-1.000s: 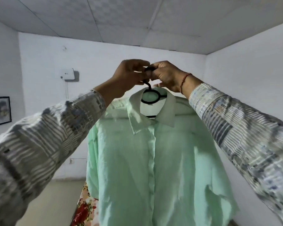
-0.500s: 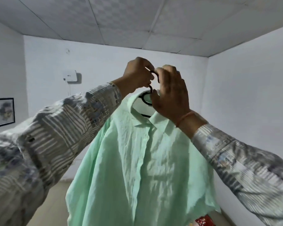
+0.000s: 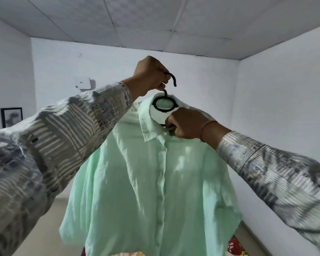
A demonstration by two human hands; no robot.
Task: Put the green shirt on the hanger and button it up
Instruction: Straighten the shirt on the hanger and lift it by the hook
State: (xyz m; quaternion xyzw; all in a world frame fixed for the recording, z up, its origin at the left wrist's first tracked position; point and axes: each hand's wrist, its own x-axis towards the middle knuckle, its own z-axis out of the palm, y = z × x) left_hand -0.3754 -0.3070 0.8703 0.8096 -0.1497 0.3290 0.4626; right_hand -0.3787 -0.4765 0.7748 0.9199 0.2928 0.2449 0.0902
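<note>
The light green shirt (image 3: 146,182) hangs in the air on a black hanger (image 3: 164,104), front placket closed down the middle. My left hand (image 3: 150,74) is shut on the hanger's hook, holding it up high. The hook's curved tip sticks out to the right of that fist. My right hand (image 3: 185,124) is lower, at the right side of the collar, fingers pinched on the shirt's collar by the top of the placket. The hanger's arms are hidden inside the shirt.
White walls enclose the room, with a white box (image 3: 82,83) and a framed picture (image 3: 11,116) on the left walls. A floral red fabric (image 3: 234,245) shows below the shirt's hem. Beige floor (image 3: 48,228) lies at lower left.
My right hand let go of the hook and dropped to the collar. The left hand kept the hook. The shirt swung and now faces me more squarely.
</note>
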